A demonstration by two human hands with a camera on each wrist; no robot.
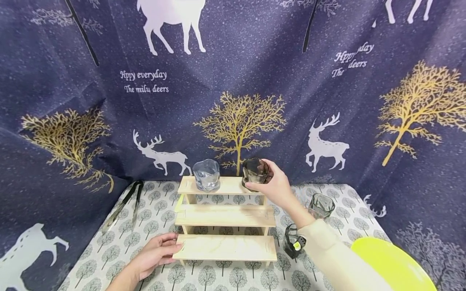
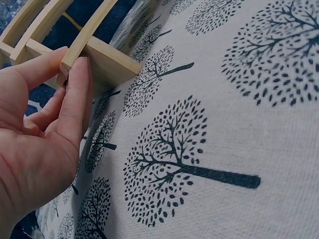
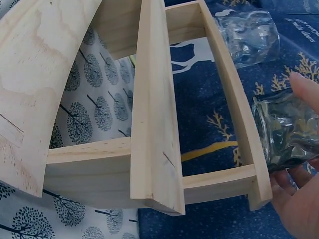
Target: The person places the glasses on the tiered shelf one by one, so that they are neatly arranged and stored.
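The right grip (image 1: 274,182) is closing its fingers round a smoky glass (image 1: 253,171) at the right end of the wooden stand's top tier (image 1: 231,186), where a clear glass (image 1: 206,176) is standing further left; the left grip (image 1: 156,255) is pinching the bottom tier (image 1: 225,247), and a third glass (image 1: 322,205) is sitting on the counter (image 1: 156,202)

head view faces shelf (image 1: 225,215), wrists see it closer

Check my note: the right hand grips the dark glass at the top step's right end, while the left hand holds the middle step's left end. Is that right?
Wrong step: in the head view, the left hand holds the bottom step at its left end. The rest is right.
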